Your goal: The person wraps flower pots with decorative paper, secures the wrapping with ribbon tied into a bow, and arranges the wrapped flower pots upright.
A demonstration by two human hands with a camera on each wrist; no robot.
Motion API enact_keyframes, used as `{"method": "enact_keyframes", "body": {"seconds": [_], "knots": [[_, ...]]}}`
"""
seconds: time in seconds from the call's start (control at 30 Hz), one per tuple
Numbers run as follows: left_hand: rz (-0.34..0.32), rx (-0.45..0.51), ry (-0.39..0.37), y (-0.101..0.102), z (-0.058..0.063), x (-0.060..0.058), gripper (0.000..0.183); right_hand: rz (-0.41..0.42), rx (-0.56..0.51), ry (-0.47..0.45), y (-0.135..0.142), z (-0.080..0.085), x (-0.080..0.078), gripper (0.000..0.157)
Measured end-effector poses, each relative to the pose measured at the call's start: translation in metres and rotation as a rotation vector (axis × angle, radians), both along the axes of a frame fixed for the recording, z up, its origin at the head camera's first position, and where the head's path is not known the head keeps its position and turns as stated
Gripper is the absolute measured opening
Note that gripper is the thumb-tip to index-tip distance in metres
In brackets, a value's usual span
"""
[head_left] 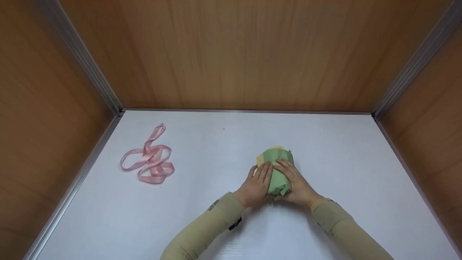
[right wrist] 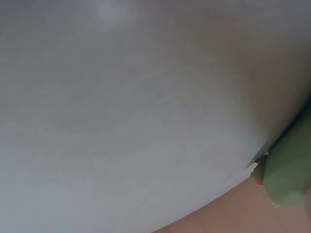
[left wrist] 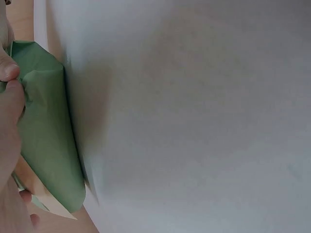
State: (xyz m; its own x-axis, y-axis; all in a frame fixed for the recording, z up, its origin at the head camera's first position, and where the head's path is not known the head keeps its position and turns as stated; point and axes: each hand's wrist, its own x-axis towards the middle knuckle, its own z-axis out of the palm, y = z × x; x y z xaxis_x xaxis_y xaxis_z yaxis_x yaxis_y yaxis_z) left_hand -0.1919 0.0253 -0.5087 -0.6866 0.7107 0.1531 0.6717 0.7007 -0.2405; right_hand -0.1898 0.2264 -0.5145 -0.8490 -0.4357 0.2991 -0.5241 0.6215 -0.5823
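Observation:
A bundle wrapped in green paper (head_left: 279, 182), with a pale yellow layer at its far left edge, lies on the white table. My left hand (head_left: 255, 186) holds it from the left, fingers over the top. From the right, my right hand (head_left: 301, 187) grips it, its fingers spread across the paper. The near end of the wrapper is crumpled. In the left wrist view the green paper (left wrist: 48, 121) has folds where thumb and fingers press it. Little of the bundle (right wrist: 289, 170) appears in the right wrist view, with a small dark green and red bit at its edge. What is inside is hidden.
A long pink ribbon (head_left: 155, 160) lies in loose loops on the left of the white table (head_left: 216, 151). Wood-grain panels (head_left: 245, 54) with metal edge strips enclose the table at the back and both sides.

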Motion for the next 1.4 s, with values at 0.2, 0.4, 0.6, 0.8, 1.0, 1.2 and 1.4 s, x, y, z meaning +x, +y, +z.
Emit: {"method": "enact_keyframes", "body": {"seconds": [0.2,0.4,0.6,0.8,1.0,1.2,1.4], "knots": [[-0.027,0.010,-0.063,0.001,0.003,0.000,0.092,-0.045,0.059,0.062,0.000,-0.004,0.003,0.100],[-0.077,-0.025,-0.154,-0.001,0.007,-0.001,0.101,-0.044,0.076,0.111,0.000,-0.006,0.006,0.096],[-0.050,0.033,-0.055,-0.002,0.001,0.000,0.093,-0.008,0.019,0.057,-0.003,-0.003,0.004,0.093],[-0.022,0.050,0.009,0.000,-0.003,0.001,0.090,0.017,-0.018,-0.013,-0.003,-0.001,0.004,0.100],[0.000,0.032,-0.039,0.002,-0.001,0.003,0.081,-0.038,0.000,-0.002,-0.005,-0.002,0.005,0.090],[-0.005,0.026,-0.087,0.004,0.004,0.003,0.080,-0.060,0.024,0.001,-0.005,-0.002,0.005,0.086],[-0.009,0.031,-0.135,0.002,0.007,0.001,0.083,-0.072,-0.018,0.010,-0.008,-0.002,0.004,0.084]]}}
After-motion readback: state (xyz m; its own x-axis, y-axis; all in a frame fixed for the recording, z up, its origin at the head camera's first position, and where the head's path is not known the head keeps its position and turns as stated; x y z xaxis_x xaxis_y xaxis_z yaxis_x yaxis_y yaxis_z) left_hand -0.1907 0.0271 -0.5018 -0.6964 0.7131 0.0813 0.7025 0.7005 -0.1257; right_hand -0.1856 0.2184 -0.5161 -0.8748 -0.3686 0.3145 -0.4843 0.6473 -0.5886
